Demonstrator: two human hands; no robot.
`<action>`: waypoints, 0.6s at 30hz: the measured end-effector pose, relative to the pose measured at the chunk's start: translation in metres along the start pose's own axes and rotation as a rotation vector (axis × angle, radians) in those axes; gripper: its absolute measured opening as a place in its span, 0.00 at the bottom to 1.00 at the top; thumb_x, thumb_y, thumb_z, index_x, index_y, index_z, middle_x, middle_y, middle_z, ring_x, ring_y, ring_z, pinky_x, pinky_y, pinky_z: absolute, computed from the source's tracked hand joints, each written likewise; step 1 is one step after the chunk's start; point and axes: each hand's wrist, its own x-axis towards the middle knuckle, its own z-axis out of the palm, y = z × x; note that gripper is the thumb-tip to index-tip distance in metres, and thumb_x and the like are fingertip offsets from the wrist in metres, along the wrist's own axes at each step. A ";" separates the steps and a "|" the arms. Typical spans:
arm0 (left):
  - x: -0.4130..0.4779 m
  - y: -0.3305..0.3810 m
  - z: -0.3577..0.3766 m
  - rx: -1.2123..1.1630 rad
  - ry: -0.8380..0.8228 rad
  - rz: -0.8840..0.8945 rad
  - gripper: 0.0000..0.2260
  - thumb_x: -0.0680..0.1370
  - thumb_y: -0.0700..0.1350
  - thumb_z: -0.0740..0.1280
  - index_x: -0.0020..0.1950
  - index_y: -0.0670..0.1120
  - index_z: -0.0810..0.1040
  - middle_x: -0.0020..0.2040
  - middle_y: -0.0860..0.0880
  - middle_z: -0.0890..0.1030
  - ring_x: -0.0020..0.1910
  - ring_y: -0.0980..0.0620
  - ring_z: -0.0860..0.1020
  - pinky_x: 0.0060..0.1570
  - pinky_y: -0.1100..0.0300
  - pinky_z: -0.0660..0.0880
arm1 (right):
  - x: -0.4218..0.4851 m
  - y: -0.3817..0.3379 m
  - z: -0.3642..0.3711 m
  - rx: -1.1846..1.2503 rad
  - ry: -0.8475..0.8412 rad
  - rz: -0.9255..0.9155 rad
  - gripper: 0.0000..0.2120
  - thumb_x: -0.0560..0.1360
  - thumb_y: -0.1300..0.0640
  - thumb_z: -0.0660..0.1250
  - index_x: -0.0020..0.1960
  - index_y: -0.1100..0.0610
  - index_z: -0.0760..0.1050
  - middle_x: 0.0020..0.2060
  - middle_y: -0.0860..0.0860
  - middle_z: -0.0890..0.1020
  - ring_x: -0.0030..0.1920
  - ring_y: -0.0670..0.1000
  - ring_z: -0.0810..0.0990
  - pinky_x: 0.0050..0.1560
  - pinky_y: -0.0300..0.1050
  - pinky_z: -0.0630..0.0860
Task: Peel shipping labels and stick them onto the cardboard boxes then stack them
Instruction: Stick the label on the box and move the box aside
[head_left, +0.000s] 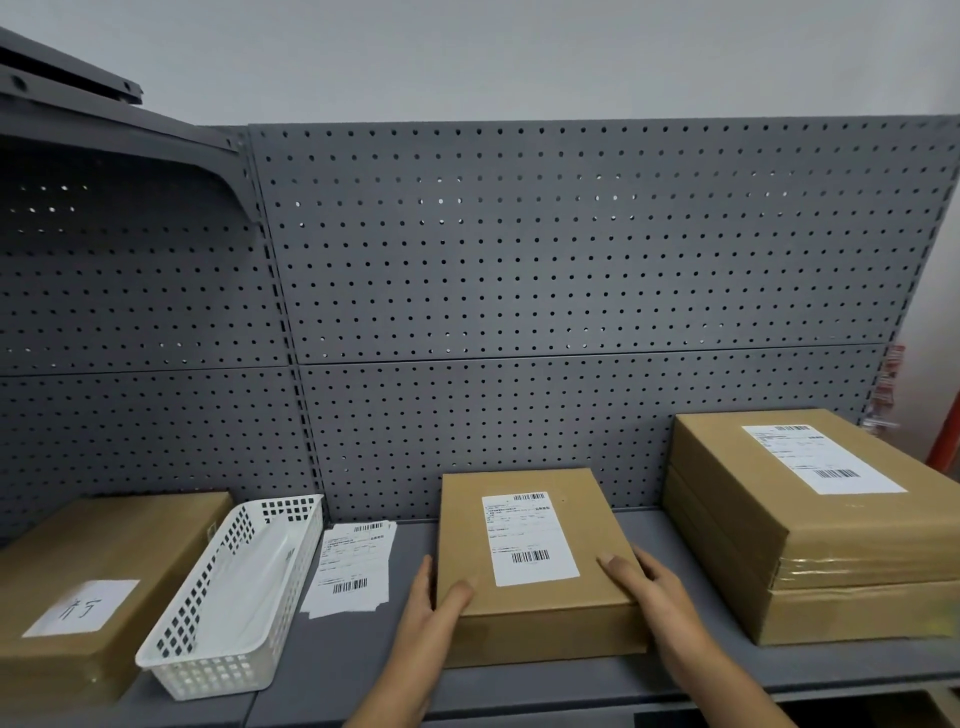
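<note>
A flat cardboard box (535, 613) lies on the grey shelf (343, 670), with a white shipping label (527, 538) stuck on its top. My left hand (434, 603) grips its near left corner, thumb on top. My right hand (647, 582) holds its near right corner, thumb on the top face. To the right stands a stack of two larger boxes (810, 525); the upper one carries a label (823, 457). A few loose label sheets (353, 566) lie left of the held box.
A white perforated plastic basket (234, 592) sits left of the sheets. Further left lies another cardboard box (98, 551) with a handwritten white slip (83, 608). A grey pegboard (519, 312) backs the shelf. The shelf's front edge runs just below my wrists.
</note>
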 end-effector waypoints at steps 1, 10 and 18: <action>-0.002 0.001 0.001 -0.013 -0.007 -0.002 0.39 0.78 0.50 0.75 0.84 0.54 0.57 0.71 0.55 0.77 0.68 0.55 0.77 0.73 0.52 0.71 | 0.000 0.002 0.001 0.019 0.005 0.011 0.14 0.77 0.50 0.72 0.60 0.55 0.82 0.49 0.48 0.89 0.53 0.52 0.85 0.49 0.45 0.76; -0.011 0.008 0.009 -0.073 0.037 -0.005 0.33 0.81 0.45 0.70 0.83 0.54 0.60 0.63 0.63 0.79 0.63 0.62 0.77 0.67 0.56 0.70 | -0.005 0.004 0.011 0.084 0.035 0.039 0.23 0.69 0.42 0.74 0.60 0.54 0.83 0.51 0.49 0.89 0.55 0.55 0.84 0.52 0.48 0.73; -0.016 0.026 0.009 -0.049 0.049 0.033 0.27 0.81 0.44 0.67 0.80 0.55 0.67 0.62 0.61 0.83 0.61 0.60 0.80 0.57 0.61 0.74 | -0.014 -0.025 0.013 0.072 0.049 -0.004 0.10 0.78 0.53 0.70 0.57 0.53 0.84 0.48 0.48 0.89 0.53 0.53 0.84 0.49 0.46 0.73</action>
